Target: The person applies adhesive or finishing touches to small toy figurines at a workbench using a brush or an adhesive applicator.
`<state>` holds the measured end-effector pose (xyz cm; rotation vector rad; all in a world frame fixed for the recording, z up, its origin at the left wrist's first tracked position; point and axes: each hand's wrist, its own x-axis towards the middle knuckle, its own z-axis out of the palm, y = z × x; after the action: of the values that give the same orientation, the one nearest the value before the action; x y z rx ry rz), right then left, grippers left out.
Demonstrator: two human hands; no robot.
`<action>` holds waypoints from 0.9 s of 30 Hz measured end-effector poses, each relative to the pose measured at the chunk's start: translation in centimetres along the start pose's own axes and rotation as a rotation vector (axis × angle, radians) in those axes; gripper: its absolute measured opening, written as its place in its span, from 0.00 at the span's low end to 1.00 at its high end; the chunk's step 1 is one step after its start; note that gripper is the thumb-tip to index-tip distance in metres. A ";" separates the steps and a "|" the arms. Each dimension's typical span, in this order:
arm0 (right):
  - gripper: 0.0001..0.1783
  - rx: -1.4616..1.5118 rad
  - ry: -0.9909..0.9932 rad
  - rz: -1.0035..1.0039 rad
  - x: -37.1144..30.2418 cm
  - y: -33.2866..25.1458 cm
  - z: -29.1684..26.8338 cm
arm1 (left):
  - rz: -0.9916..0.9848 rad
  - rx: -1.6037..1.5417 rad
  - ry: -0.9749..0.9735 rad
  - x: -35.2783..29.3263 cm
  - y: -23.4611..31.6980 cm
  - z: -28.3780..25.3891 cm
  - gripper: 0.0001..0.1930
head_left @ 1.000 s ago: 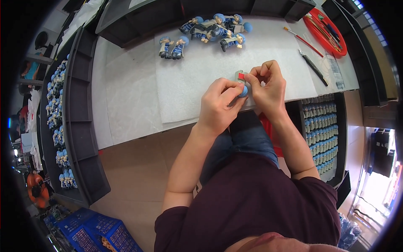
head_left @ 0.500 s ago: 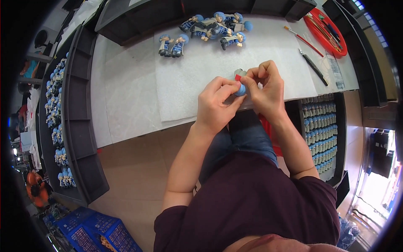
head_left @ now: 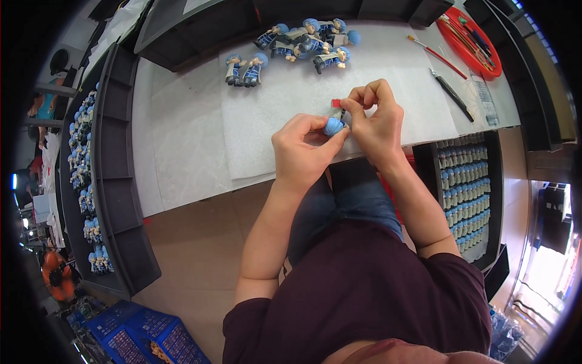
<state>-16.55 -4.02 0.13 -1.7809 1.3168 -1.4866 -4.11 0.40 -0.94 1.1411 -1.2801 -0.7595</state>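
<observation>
My left hand point(head_left: 301, 148) is closed around a small figurine point(head_left: 333, 126), its round blue-haired head toward me. Thumb and fingers grip it at the head, and its body is partly hidden behind my hands. Just to the right, my right hand point(head_left: 381, 127) pinches a small flat red piece point(head_left: 336, 103) between thumb and forefinger, over the figurine's body. Whether the red piece touches the figurine I cannot tell. Both hands hover above the near edge of the white sheet point(head_left: 260, 142) on the table.
Several blue-haired figurines point(head_left: 309, 41) lie at the back of the sheet; a pair point(head_left: 253, 73) lies left of them. At the right are a red-handled brush point(head_left: 445, 60), a craft knife point(head_left: 451, 94) and a red tray of tools point(head_left: 462, 45). Figurine-filled trays point(head_left: 465, 194) flank me.
My left hand has moved slightly left with the figurine, showing more of its blue head. The red piece in my right hand has shifted left and a little farther from me.
</observation>
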 end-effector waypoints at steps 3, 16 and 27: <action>0.15 0.032 0.000 0.009 0.2 0.5 0.3 | -0.046 -0.055 0.005 0.2 -0.1 0.1 0.11; 0.18 0.114 -0.073 0.091 0.1 -0.1 -0.3 | 0.077 0.054 -0.026 0.3 0.0 0.0 0.11; 0.18 0.095 -0.036 0.098 0.3 0.1 0.0 | 0.035 0.070 -0.039 -0.1 -0.1 -0.2 0.11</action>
<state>-16.60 -4.34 0.24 -1.6517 1.2754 -1.4337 -3.97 0.48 -1.00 1.1618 -1.3655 -0.7192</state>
